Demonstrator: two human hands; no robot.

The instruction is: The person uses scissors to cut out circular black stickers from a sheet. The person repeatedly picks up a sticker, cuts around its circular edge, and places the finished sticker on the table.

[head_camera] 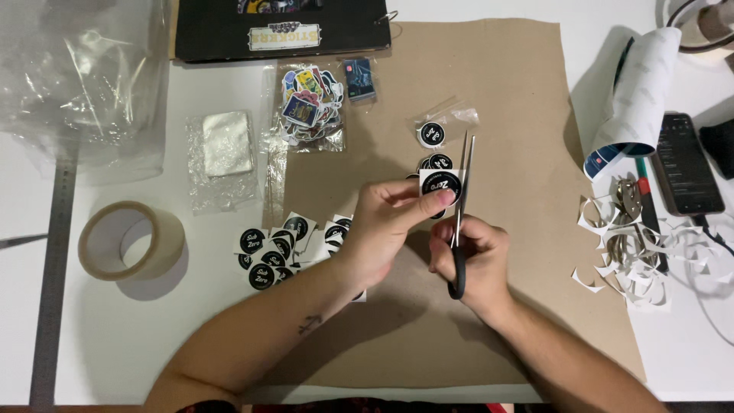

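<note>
Black, round and set on a white square: the sticker sits pinched between thumb and fingers of the left hand, raised just above the kraft sheet. The right hand is closed through the black handles of the scissors; the blades point far and lie against the sticker's right edge, nearly together. Judgement: a clean cut calls for turning the sticker into the blades, short bites, fingertips kept back from the edge.

Head view, surface: a white worktop carries the brown sheet at centre. Left of the hands lies a spread of uncut stickers; further left a tape roll. Far centre, a bag of mixed stickers and a black album. Right, paper offcuts, a rolled backing sheet and a phone. Room beyond not visible.
</note>
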